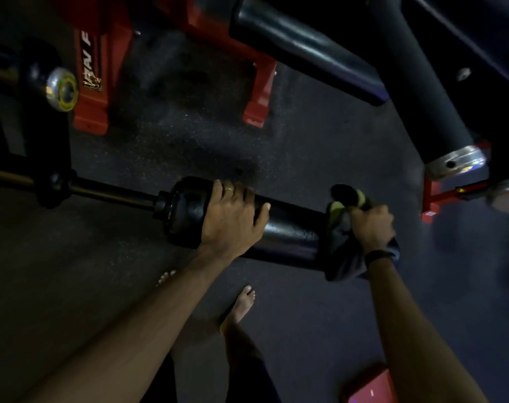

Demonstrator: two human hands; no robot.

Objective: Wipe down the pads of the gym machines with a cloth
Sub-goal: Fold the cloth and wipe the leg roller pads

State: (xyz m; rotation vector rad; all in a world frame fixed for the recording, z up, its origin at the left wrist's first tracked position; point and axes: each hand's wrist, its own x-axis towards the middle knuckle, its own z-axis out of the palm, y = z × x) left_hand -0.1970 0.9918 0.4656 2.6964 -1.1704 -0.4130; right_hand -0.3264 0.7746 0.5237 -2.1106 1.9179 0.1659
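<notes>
A black roller pad (291, 228) lies across the middle of the view on a dark metal bar (111, 193) that runs off to the left. My left hand (233, 216) rests over the pad's left part, fingers curled round its top. My right hand (372, 225) grips a dark grey cloth with yellow-green edges (343, 237) against the pad's right end. The cloth covers that end and hangs down below it.
A second black roller pad (305, 48) and a thick grey bar with a chrome cap (453, 161) hang above at the right. Red machine frame legs (90, 82) stand on the dark rubber floor. My bare feet (241, 306) are below the pad. A red plate (369, 385) lies at bottom right.
</notes>
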